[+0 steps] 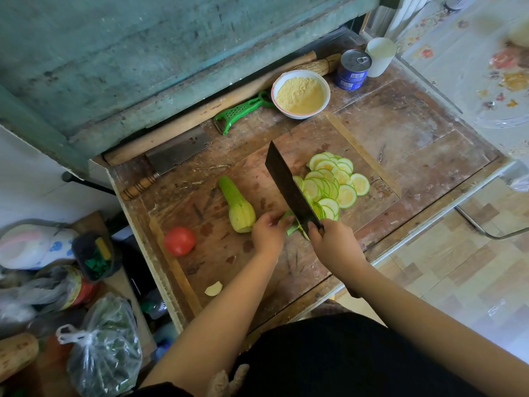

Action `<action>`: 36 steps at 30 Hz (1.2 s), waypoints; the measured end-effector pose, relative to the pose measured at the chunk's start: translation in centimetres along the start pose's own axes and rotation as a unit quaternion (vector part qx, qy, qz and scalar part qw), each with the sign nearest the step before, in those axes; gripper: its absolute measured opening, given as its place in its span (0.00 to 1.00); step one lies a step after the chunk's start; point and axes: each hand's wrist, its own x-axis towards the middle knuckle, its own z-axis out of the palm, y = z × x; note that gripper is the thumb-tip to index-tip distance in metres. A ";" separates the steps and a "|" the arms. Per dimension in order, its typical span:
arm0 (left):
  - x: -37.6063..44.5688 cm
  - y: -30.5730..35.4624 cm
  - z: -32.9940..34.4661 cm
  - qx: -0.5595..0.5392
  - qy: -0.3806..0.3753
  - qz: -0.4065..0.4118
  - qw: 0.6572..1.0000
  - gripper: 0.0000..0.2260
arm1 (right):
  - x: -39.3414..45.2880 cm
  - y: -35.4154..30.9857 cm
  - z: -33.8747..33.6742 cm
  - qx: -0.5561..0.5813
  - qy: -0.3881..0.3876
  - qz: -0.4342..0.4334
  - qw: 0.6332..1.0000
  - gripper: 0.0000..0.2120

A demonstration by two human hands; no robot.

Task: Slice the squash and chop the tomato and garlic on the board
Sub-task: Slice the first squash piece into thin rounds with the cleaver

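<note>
While the right hand [332,242] grips a cleaver [292,187], the left [267,230] pinches squash [289,222] — worn wooden board [229,267], teal wall [114,53].

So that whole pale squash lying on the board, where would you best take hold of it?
Probably by the narrow neck of the whole squash, coming from above. The neck points away from the person, slim enough for fingers to wrap; the bulbous end lies beside the left hand and looks too wide.

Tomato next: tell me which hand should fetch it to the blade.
Left. The left hand is only steadying the squash end and lies nearer the tomato, which sits further left on the board. The right hand grips the cleaver.
</note>
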 end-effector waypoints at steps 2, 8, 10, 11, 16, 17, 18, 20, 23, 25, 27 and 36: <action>0.0 -0.1 0.0 -0.002 0.006 0.002 1.000 0.11 | -0.5 0.1 -0.3 -0.010 0.003 -0.013 1.000 0.17; 0.3 -0.3 0.1 -0.001 0.009 0.000 1.000 0.09 | -1.1 0.3 -0.4 -0.011 0.010 -0.026 1.000 0.18; 0.2 -0.2 0.2 -0.014 0.015 -0.004 1.000 0.11 | -1.2 0.4 -0.5 -0.007 0.011 -0.026 1.000 0.18; 0.2 -0.2 0.2 -0.020 0.017 -0.004 1.000 0.12 | -1.2 0.5 -0.5 -0.008 0.012 -0.027 1.000 0.18; 0.1 -0.1 0.2 -0.036 0.017 -0.012 0.999 0.12 | -1.2 0.5 -0.3 -0.009 0.008 -0.024 1.000 0.18; 0.0 0.0 0.2 -0.037 0.018 -0.015 0.999 0.11 | -1.2 0.5 -0.3 -0.008 0.006 -0.023 1.000 0.18; 0.0 0.0 0.2 -0.036 0.020 -0.017 0.999 0.11 | -1.2 0.5 -0.3 -0.009 0.004 -0.021 1.000 0.18; 0.1 -0.1 0.3 -0.031 0.022 -0.013 0.999 0.11 | -1.0 0.4 -0.2 -0.016 -0.002 -0.018 1.000 0.18; 0.1 -0.2 0.3 -0.028 0.021 -0.012 0.999 0.08 | -0.7 0.2 -0.2 -0.026 -0.012 -0.012 1.000 0.18; 0.2 -0.3 0.3 -0.025 0.020 -0.013 0.999 0.07 | -0.3 0.0 0.0 -0.033 -0.020 -0.012 0.999 0.18; 0.2 -0.4 0.3 -0.029 0.020 -0.015 0.999 0.07 | 0.1 -0.2 0.4 -0.037 -0.025 -0.008 0.999 0.18; 0.3 -0.7 0.1 0.032 -0.008 0.027 0.999 0.14 | 1.2 -0.7 1.6 -0.022 -0.030 0.019 0.999 0.17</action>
